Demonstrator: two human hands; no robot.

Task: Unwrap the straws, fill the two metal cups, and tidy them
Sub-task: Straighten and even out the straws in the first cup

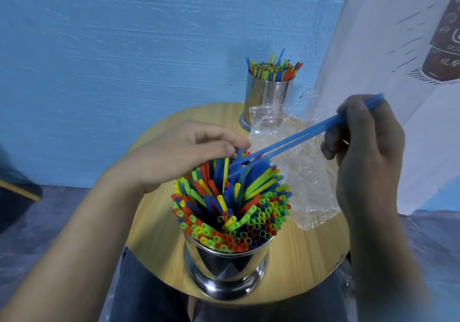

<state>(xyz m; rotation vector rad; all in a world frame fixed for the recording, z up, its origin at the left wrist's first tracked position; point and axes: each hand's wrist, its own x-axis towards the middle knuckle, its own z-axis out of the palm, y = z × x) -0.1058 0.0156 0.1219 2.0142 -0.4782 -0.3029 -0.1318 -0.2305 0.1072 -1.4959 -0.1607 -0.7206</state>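
Note:
A near metal cup (225, 269) stands at the table's front, packed with several coloured straws (231, 204) that lean unevenly. My left hand (184, 152) rests on the far side of that bundle, its fingers curled loosely over the straw tops. My right hand (366, 145) grips two long blue straws (293, 139) by their upper ends; their lower ends reach down into the bundle. A second metal cup (267, 100) full of straws stands at the table's far edge.
Crumpled clear plastic wrap (298, 170) lies on the round wooden table (154, 224) between the cups and to the right. A blue wall stands behind, and a white printed banner (398, 48) leans at the right. My legs are under the table's front edge.

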